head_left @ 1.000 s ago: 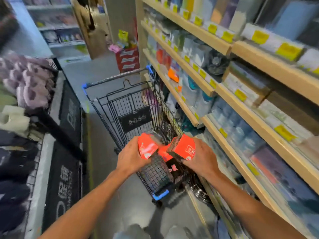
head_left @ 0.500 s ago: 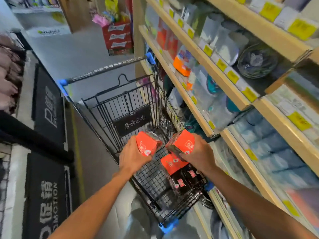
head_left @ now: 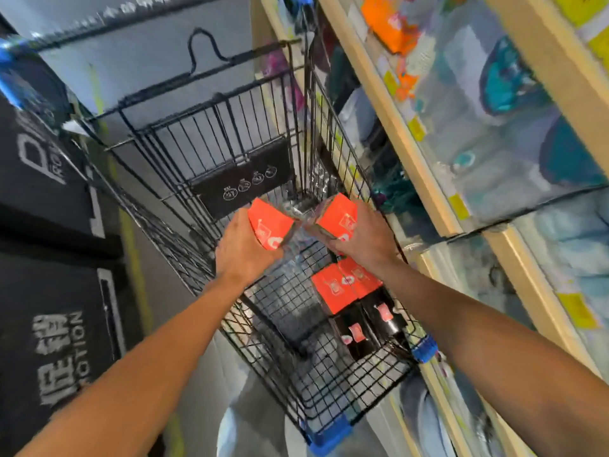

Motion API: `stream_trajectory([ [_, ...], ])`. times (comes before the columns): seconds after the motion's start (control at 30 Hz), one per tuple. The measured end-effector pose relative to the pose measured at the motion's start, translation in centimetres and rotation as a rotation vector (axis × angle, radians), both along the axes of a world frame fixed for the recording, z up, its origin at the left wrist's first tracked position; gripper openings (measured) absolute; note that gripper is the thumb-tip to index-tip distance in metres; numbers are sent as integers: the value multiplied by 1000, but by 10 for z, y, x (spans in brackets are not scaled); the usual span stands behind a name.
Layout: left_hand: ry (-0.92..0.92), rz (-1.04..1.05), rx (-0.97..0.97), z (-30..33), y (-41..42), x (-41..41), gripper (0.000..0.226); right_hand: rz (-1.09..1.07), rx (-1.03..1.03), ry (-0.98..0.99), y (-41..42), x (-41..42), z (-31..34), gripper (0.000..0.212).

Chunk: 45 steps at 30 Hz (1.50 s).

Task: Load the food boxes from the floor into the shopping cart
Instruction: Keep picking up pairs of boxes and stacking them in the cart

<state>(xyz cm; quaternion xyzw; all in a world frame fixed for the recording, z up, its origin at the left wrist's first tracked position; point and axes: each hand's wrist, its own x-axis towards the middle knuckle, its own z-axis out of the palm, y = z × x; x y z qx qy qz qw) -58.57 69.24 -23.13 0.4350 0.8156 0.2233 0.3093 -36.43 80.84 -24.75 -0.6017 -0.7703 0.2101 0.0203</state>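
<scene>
Two red-orange cardboard food boxes with white printed marks are held over the black wire shopping cart point(head_left: 184, 143), at the centre of the frame: the left hand point(head_left: 245, 250) is wrapped around the left red-orange box point(head_left: 268, 225), and the right hand point(head_left: 359, 240) is curled round the right red-orange box point(head_left: 339, 217). Crinkled clear plastic shows between the two boxes. Lower in the frame, two more red-orange boxes point(head_left: 346, 286) lie side by side on the cart's mesh bottom against its right wall, their dark lower halves toward the near end. Bare mesh lies left of them. The cart's right side runs just beside the wooden store shelf point(head_left: 392, 117) at the right of the frame; grey floor point(head_left: 171, 305) lies open on its left.
</scene>
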Motion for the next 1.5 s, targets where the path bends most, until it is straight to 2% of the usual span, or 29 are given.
stream_trajectory([
  [0.2, -24, 58, -13, -55, 3, 10, 99, 31, -23, -16, 9, -6, -73, 107],
  [0.33, -22, 52, -15, -83, 1, 13, 100, -22, -56, -82, 12, -3, -116, 108],
  [0.5, -69, 92, -33, -94, -2, 23, 106, -221, -160, -13, 5, 1, -147, 117],
  [0.6, -102, 88, -32, -98, -1, 28, 95, -206, -220, -64, 4, 1, -164, 120],
  [0.73, -115, 98, -17, -102, 0, 27, 101, -184, -238, -103, 4, 6, -176, 117],
  [0.97, -130, 158, -92, -112, 7, 25, 100, -189, -284, -51, 6, 12, -170, 124],
  [1.07, -177, 261, -140, -123, 19, 30, 95, -72, -205, 30, 0, 19, -151, 113],
  [1.2, -289, 403, -241, -151, 40, 43, 81, 64, -213, 117, -5, 29, -125, 99],
  [1.4, -298, 526, -340, -180, 62, 85, 86, 109, -199, 144, 1, 41, -111, 88],
  [1.5, -371, 578, -390, -197, 68, 106, 105, 113, -193, 137, 5, 47, -113, 87],
])
